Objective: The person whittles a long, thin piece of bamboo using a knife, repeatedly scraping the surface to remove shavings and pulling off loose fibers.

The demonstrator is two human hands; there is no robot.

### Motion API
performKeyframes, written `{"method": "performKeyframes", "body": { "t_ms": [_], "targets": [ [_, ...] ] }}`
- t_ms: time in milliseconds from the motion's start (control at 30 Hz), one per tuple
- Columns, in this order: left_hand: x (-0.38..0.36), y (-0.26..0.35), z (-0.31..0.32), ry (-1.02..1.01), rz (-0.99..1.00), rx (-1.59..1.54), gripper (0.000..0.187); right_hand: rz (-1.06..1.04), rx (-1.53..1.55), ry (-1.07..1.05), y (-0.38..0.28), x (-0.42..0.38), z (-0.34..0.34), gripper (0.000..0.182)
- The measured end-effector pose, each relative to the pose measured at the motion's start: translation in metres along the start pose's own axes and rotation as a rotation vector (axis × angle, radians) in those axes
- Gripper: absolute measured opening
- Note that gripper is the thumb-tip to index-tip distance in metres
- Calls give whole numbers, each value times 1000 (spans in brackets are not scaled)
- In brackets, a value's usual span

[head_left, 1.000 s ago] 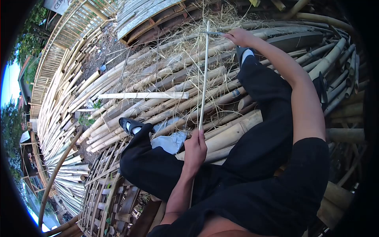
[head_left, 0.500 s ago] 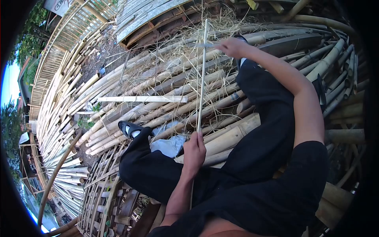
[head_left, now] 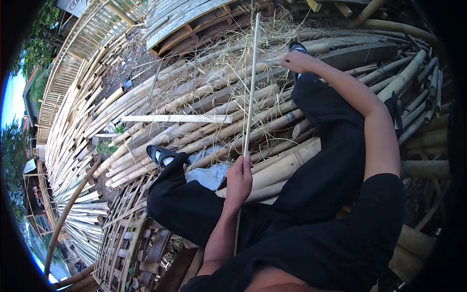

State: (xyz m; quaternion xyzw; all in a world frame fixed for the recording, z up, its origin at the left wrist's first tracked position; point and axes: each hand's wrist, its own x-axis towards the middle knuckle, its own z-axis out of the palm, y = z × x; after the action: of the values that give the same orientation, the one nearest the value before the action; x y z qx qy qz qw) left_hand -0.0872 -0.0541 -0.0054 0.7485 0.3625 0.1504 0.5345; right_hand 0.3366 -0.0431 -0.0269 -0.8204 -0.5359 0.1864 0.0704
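Note:
My left hand (head_left: 239, 179) is closed around a long, thin bamboo strip (head_left: 251, 87), which points away from me and leans slightly right at its far end. Below the fist, the strip's near end runs back beside my forearm toward my lap. My right hand (head_left: 296, 62) is closed on a knife (head_left: 274, 62), whose blurred blade points left toward the strip. The handle is hidden in my fingers. Pale shavings (head_left: 233, 63) lie scattered under and around the strip's far half.
Bamboo poles (head_left: 194, 104) cover the ground before me, with a flat pale slat (head_left: 177, 118) across them. A crumpled plastic sheet (head_left: 208, 177) lies by my left knee. A slatted bamboo frame (head_left: 121, 243) stands at lower left, a wooden platform (head_left: 182, 19) at the top.
My right hand has moved slightly right and down with the knife, its blade now off the strip. The strip's far end has shifted up and right; my left hand rose slightly.

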Motion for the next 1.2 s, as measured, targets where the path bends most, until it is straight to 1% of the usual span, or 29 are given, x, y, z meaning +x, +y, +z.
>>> {"method": "performKeyframes", "body": {
  "t_ms": [33,100,133,167,200,233,300,333,367,400,433,500,533,567,633,667,700,767,800,867,900,967,1033,1100,1133,1167,1200],
  "targets": [
    [2,-3,0,5,1,-3,30,-15,-47,-12,1,-4,-3,57],
    [5,-6,-4,-48,-120,-126,31,-41,-98,-27,11,-4,-4,58],
    [6,-4,-6,-40,-123,-130,31,-3,-88,20,21,0,0,58],
    [7,0,-10,-56,-172,-197,34,35,-76,66,20,2,-1,57],
    [9,2,-13,-73,-220,-264,36,36,-82,84,22,-1,-2,56],
    [10,3,-15,-67,-222,-271,36,30,-88,79,22,-1,-1,56],
    [13,2,-18,-124,-302,-401,37,-27,-49,180,23,-3,-1,59],
    [14,-3,-18,-139,-307,-435,36,-34,-56,174,24,-2,-2,59],
    [15,-3,-19,-131,-310,-443,36,18,16,186,18,-2,-6,59],
    [16,-2,-20,-164,-352,-501,37,67,89,198,12,-1,-8,59],
    [16,-1,-21,-197,-392,-561,38,56,80,191,6,1,-9,59],
    [18,2,-19,-155,-379,-595,36,126,236,249,-4,5,-14,58],
    [20,2,-16,-50,-346,-586,35,117,222,242,-9,4,-15,58],
    [21,1,-13,57,-316,-576,34,51,245,250,-17,1,-14,55],
    [24,-5,-15,71,-332,-607,32,-85,294,265,-40,-6,-12,49],
    [26,-10,-14,67,-295,-542,31,-111,233,125,-61,-16,-24,45],
    [27,-13,-14,66,-259,-476,30,-127,224,114,-72,-19,-21,45],
    [28,-12,-8,137,-234,-447,29,-264,125,1,-91,-24,-15,44],
    [30,-14,-5,163,-195,-411,29,-282,116,-10,-99,-25,-12,44],
    [32,-13,-5,186,-161,-395,28,-469,80,-7,-117,-31,-7,41],
    [32,-11,-7,198,-166,-404,28,-479,73,-18,-126,-33,-6,41],
    [33,-6,-10,184,-170,-302,27,-436,20,-144,-142,-40,-5,47],
    [32,1,-13,212,-171,-290,26,-458,-22,-169,-157,-48,-1,48],
    [31,7,-15,239,-182,-140,25,-407,-27,-273,-172,-60,-3,47],
    [31,8,-17,244,-187,-145,25,-493,-22,-270,-174,-63,1,45],
    [31,9,-19,230,-188,-122,24,-497,-26,-277,-175,-65,7,45],
    [31,9,-21,216,-188,-98,24,-549,-10,-290,-175,-67,15,45]
  ]
}}
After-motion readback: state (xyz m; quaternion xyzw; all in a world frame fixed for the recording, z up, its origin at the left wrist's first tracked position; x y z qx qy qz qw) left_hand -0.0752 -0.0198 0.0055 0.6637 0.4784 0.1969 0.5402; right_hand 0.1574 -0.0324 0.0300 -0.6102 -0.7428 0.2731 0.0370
